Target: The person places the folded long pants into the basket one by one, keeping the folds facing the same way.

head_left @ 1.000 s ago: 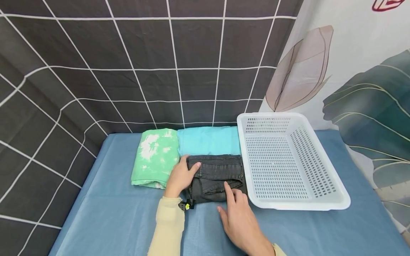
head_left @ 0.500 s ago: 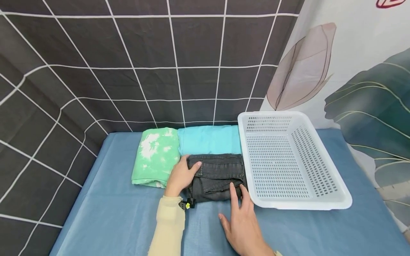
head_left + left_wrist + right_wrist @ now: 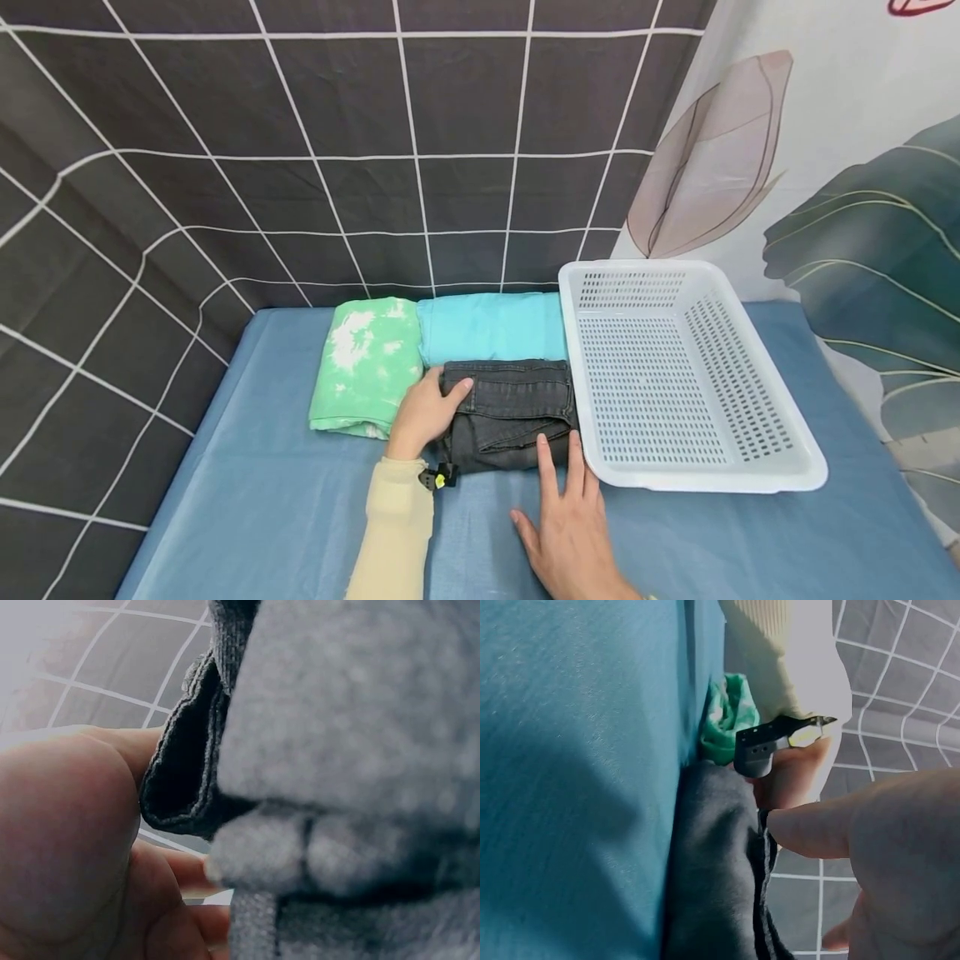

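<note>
Folded black jeans (image 3: 517,408) lie on the blue cloth with a pocket or flap showing on top. At their left edge is my left hand (image 3: 426,412), its thumb laid over the top and its other fingers partly hidden by the denim. The left wrist view has the fingers passing behind the dark fabric (image 3: 337,712). My right hand (image 3: 570,517) lies at the lower right corner of the jeans, fingers straight, fingertips touching the near edge beside the basket. In the right wrist view the thick fold of the jeans (image 3: 712,862) shows beside that hand.
A green and white tie-dye folded cloth (image 3: 365,358) sits left of the jeans. Behind them is a folded turquoise cloth (image 3: 491,327). Close on the right stands a white perforated plastic basket (image 3: 772,392). A dark checked sheet (image 3: 337,100) hangs behind the blue surface (image 3: 262,500).
My right hand has slid a little rightward along the near edge of the jeans, its fingers straightening toward the basket. The left hand and the jeans have stayed in place.
</note>
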Demonstrator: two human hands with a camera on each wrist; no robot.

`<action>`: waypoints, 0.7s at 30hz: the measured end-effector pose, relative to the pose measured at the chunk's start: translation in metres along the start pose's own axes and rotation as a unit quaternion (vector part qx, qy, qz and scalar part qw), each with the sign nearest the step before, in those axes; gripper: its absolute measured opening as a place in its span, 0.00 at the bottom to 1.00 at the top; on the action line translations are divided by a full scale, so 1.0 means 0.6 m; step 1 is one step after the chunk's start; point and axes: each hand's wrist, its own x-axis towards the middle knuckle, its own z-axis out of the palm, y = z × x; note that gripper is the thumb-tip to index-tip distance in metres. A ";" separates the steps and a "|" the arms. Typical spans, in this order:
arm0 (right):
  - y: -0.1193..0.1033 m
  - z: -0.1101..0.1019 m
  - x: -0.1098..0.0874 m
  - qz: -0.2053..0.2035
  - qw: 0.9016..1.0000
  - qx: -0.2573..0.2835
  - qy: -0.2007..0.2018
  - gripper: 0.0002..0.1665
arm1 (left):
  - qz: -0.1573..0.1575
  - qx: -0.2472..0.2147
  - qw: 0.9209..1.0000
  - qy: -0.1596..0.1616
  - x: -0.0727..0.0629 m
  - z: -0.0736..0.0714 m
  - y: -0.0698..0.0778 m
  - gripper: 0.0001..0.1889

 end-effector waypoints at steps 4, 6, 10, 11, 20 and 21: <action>0.003 0.002 0.001 0.035 0.999 0.038 -0.017 0.65 | 0.000 0.000 1.000 -0.001 0.000 0.001 0.000 0.39; 0.005 0.003 0.002 0.059 0.995 0.069 -0.039 0.66 | 0.001 -0.001 1.000 -0.001 0.000 0.001 0.000 0.38; 0.010 0.004 0.008 0.104 0.981 0.149 -0.072 0.67 | 0.005 -0.004 1.000 0.002 0.002 0.002 -0.001 0.36; 0.012 0.005 0.010 0.113 0.976 0.169 -0.075 0.67 | 0.006 -0.004 1.000 0.003 0.002 0.002 -0.002 0.36; 0.014 0.003 0.025 0.184 0.934 0.294 -0.092 0.64 | 0.001 -0.004 1.000 -0.004 0.002 0.002 -0.001 0.37; 0.012 0.003 0.026 0.194 0.926 0.310 -0.092 0.64 | 0.001 -0.004 1.000 -0.005 0.002 0.002 0.000 0.37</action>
